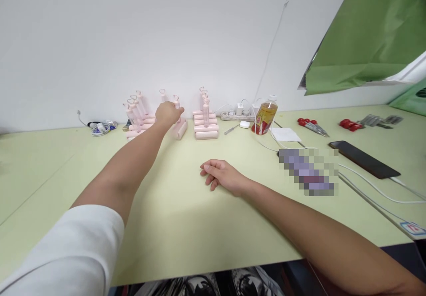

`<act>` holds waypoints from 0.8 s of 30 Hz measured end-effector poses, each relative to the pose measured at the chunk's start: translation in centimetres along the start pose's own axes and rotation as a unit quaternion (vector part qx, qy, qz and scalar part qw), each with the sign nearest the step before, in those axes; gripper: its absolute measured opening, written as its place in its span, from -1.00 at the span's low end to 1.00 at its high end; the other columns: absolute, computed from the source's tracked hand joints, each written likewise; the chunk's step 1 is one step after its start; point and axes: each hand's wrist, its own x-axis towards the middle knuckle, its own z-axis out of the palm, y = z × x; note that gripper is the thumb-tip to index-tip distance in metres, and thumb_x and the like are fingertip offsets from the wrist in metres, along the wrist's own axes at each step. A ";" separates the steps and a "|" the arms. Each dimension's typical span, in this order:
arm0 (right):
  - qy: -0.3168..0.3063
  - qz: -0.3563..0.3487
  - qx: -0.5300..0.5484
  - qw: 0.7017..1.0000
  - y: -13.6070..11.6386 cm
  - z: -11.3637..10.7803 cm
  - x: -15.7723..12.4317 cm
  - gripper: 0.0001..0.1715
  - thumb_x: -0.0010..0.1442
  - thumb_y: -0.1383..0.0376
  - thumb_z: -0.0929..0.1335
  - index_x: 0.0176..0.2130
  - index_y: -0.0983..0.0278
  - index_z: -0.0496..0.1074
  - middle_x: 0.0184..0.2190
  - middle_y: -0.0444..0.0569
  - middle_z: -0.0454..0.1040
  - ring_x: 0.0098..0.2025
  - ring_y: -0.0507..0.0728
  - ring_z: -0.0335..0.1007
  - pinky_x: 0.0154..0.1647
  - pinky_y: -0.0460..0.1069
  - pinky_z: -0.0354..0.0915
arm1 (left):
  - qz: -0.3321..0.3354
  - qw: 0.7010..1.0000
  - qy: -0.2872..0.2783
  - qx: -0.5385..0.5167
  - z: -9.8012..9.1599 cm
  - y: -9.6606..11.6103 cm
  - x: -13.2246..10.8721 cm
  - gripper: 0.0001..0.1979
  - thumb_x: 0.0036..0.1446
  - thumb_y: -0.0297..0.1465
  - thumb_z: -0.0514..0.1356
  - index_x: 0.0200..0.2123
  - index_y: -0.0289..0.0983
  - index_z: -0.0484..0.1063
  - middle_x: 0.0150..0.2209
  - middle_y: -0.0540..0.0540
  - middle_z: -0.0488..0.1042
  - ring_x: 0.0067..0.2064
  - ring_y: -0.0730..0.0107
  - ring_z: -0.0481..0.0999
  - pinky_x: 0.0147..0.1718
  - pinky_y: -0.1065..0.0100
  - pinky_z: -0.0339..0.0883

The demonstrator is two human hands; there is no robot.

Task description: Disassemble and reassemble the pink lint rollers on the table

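white sleeve (75, 247), pink roller (180, 130), bottle (269, 108) (label (264, 118) illegible)

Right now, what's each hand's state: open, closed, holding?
Left hand: at a pink heart-topped item; grip cannot be told.
Right hand: open, loosely curled, nothing visibly held.

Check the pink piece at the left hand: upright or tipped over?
Upright: the pink piece has its heart-shaped loop at the top and its thick base at the bottom, beside the left hand.
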 end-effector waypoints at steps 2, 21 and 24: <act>-0.003 0.000 0.001 1.000 0.0 0.1 0.0 -0.70 0.18 0.11 0.37 -0.25 0.31 0.41 -0.25 0.01 0.43 -0.44 -0.01 0.36 -0.58 -0.12 0.39 | -0.007 1.000 -0.003 -0.003 0.9 0.6 1.0 -0.65 0.03 -0.10 0.18 -0.36 -0.29 0.44 -0.24 -0.29 0.50 -0.09 -0.07 0.47 -0.17 0.11 0.30; -0.022 -0.013 -0.052 0.998 1.0 0.3 0.4 -0.74 0.15 0.17 0.39 -0.20 0.28 0.42 -0.47 -0.10 0.39 -0.43 0.03 0.38 -0.54 -0.09 0.40 | 0.007 0.999 -0.023 -0.027 6.6 0.9 2.2 -0.60 0.12 -0.16 0.14 -0.06 -0.30 0.30 -0.05 -0.39 0.47 -0.03 -0.09 0.46 -0.18 0.14 0.27; -0.017 0.000 -0.050 0.999 0.6 0.4 0.2 -0.74 0.13 0.18 0.41 -0.21 0.28 0.42 -0.48 -0.12 0.38 -0.45 0.01 0.37 -0.55 -0.10 0.39 | 0.025 0.999 -0.029 -0.022 7.1 0.7 2.6 -0.67 0.16 -0.17 0.11 -0.12 -0.26 0.32 -0.08 -0.35 0.49 -0.05 -0.05 0.48 -0.20 0.17 0.26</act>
